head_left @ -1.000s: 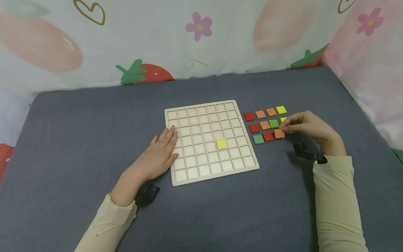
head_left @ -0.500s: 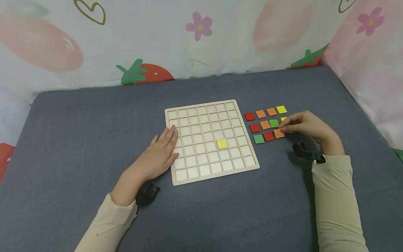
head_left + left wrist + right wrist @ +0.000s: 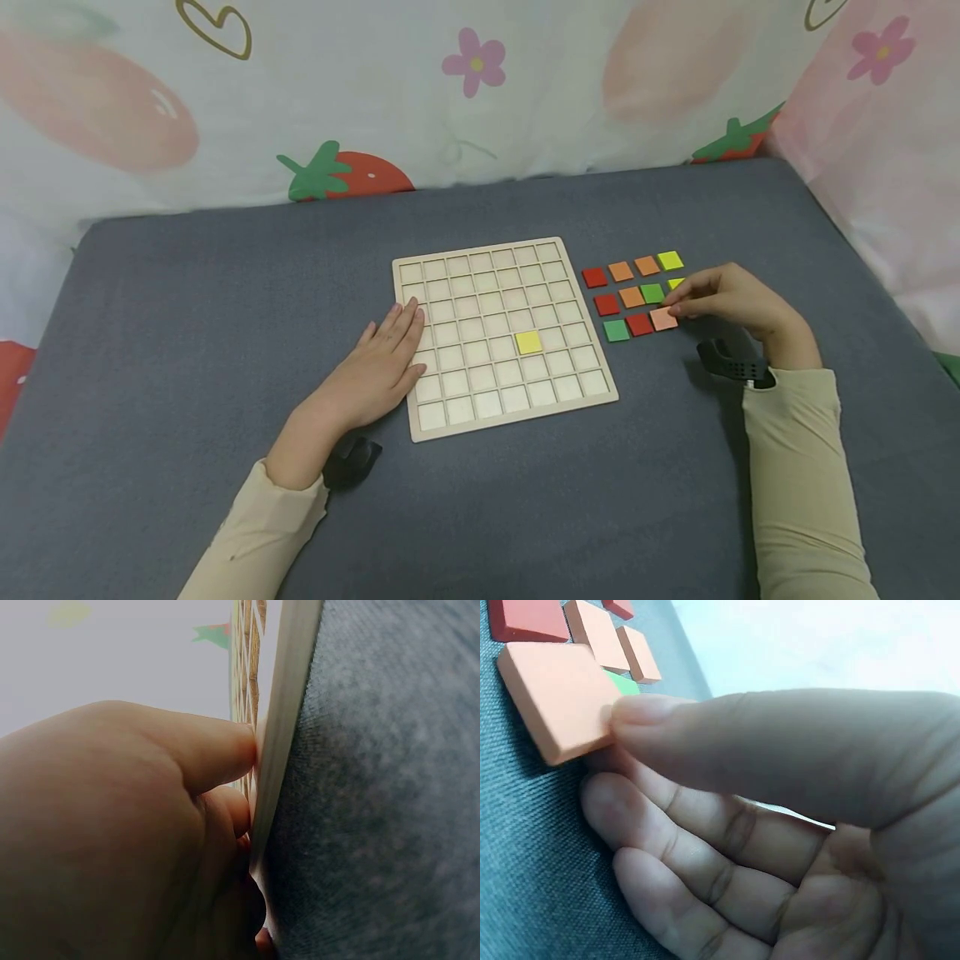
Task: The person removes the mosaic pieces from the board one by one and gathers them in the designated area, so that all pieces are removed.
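Observation:
Thumb and fingers of my right hand (image 3: 731, 304) pinch a square orange tile (image 3: 663, 319) by its right edge. In the right wrist view that tile (image 3: 555, 697) looks slightly tilted above the dark cloth, with the thumb on its upper face. My left hand (image 3: 371, 379) lies with extended fingers on the left edge of a pale wooden grid board (image 3: 480, 252). From the left wrist, the thumb (image 3: 217, 754) touches the board's rim (image 3: 289, 697). One yellow tile (image 3: 528, 342) sits in a cell right of the board's middle.
Right of the board lie rows of loose tiles: a red tile (image 3: 594, 277), a green tile (image 3: 617, 331), a yellow tile (image 3: 671, 261) and several others. Another yellow tile (image 3: 677, 284) is partly covered by my right fingers. A grey cloth (image 3: 525, 517) covers the table.
The pinched orange tile tilts a little and now looks paler, having shifted slightly left. My right hand moved barely at all; my left hand stays on the board.

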A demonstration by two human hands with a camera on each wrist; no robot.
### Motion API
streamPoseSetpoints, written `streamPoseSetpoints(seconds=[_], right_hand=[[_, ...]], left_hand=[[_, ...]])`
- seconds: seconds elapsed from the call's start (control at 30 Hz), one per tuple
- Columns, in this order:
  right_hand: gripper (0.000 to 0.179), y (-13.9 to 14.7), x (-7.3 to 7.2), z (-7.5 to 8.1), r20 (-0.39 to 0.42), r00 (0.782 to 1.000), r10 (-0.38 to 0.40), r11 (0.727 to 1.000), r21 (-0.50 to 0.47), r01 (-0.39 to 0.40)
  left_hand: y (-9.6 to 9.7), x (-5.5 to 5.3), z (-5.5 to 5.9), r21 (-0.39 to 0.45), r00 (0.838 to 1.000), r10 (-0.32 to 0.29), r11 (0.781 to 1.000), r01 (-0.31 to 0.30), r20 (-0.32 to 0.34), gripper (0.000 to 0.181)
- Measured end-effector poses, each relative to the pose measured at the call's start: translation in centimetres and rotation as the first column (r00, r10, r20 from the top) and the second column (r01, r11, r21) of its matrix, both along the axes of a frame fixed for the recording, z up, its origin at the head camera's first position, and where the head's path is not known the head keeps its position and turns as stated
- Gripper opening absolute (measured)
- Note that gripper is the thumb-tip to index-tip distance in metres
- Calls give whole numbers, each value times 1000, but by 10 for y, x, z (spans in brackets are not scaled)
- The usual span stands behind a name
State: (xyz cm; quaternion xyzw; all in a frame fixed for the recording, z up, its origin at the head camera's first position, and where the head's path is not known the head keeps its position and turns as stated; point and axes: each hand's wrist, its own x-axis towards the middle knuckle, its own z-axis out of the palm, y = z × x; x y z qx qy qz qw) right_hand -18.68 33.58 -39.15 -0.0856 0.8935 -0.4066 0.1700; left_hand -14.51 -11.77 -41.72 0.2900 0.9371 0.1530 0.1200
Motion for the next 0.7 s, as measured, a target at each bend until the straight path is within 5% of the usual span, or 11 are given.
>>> streamPoseSetpoints(seconds=[0.7], right_hand=[[32,0,1,2,21,999,-47,999,7,47]], left_hand=[[0,0,-1,0,1000,1,1000,-1,2,64]])
